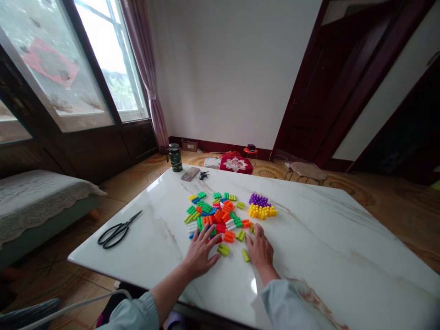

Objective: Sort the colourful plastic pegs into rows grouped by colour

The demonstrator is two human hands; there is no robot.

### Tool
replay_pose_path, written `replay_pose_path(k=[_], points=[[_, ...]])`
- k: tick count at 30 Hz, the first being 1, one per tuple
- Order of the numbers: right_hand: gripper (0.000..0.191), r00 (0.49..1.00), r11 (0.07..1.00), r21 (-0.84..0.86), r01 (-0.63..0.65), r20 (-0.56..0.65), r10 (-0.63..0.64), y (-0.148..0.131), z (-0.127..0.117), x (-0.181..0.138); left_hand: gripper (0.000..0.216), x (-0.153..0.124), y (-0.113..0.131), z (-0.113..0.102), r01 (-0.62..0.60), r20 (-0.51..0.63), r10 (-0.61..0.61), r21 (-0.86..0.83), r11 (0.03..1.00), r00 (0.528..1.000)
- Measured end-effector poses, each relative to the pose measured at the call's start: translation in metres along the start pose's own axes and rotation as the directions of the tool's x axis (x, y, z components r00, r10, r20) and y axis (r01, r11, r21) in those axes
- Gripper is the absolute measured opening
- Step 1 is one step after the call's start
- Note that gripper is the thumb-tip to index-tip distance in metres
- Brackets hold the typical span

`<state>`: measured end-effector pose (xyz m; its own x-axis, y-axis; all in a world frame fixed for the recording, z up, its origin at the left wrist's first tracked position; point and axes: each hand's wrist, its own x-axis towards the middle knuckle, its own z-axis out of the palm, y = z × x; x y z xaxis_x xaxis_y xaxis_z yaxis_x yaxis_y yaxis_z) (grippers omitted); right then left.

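Observation:
A loose pile of small coloured plastic blocks lies on the white marble table. Right of it sits a joined cluster of yellow blocks with purple blocks behind it. My left hand lies flat with fingers spread, its fingertips touching the near edge of the pile. My right hand rests flat on the table at the pile's near right side, fingers stretched out. A yellow-green block and another single one lie between the two hands. Neither hand holds anything.
Black scissors lie at the table's left. At the far corner stand a dark green bottle, a phone and keys. A bed stands left of the table; a small stool and red cushion are on the floor beyond.

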<state>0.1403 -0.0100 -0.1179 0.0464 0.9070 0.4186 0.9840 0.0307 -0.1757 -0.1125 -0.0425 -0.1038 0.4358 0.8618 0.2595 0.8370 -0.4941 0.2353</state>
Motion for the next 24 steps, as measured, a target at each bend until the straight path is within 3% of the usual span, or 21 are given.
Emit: replay_pose_path(k=[5,8,11,14,18,21,24], points=[[0.034,0.996,0.999,-0.019,-0.029,0.079,0.031,-0.003,-0.005,0.001,0.069,0.001,-0.001,0.005,-0.015,-0.024,0.015,-0.014,1.0,1.0],[0.024,0.995,0.996,0.064,-0.06,0.087,0.054,0.003,-0.005,0.0,0.067,0.0,-0.002,0.006,-0.066,-0.03,0.066,-0.023,0.998,0.997],[0.025,0.992,0.977,0.185,-0.111,0.073,0.099,0.011,-0.004,0.005,0.064,0.001,-0.003,0.005,-0.111,0.006,0.112,-0.039,0.993,0.994],[0.031,0.988,0.95,0.285,-0.13,0.119,0.1,0.007,-0.004,0.023,0.064,0.003,-0.002,0.004,-0.103,0.019,0.104,-0.055,0.993,0.994],[0.03,0.972,0.915,0.375,-0.151,0.223,0.07,-0.02,-0.008,0.063,0.063,0.004,-0.001,0.003,-0.092,0.021,0.094,-0.054,0.994,0.995],[0.031,0.978,0.853,0.514,-0.095,0.207,-0.016,-0.035,-0.011,0.087,0.063,0.004,-0.002,0.004,-0.086,0.032,0.087,-0.044,0.995,0.996],[0.029,0.984,0.899,0.435,-0.049,0.175,-0.032,-0.031,-0.012,0.096,0.063,0.003,-0.002,0.005,-0.083,0.039,0.084,-0.038,0.996,0.996]])
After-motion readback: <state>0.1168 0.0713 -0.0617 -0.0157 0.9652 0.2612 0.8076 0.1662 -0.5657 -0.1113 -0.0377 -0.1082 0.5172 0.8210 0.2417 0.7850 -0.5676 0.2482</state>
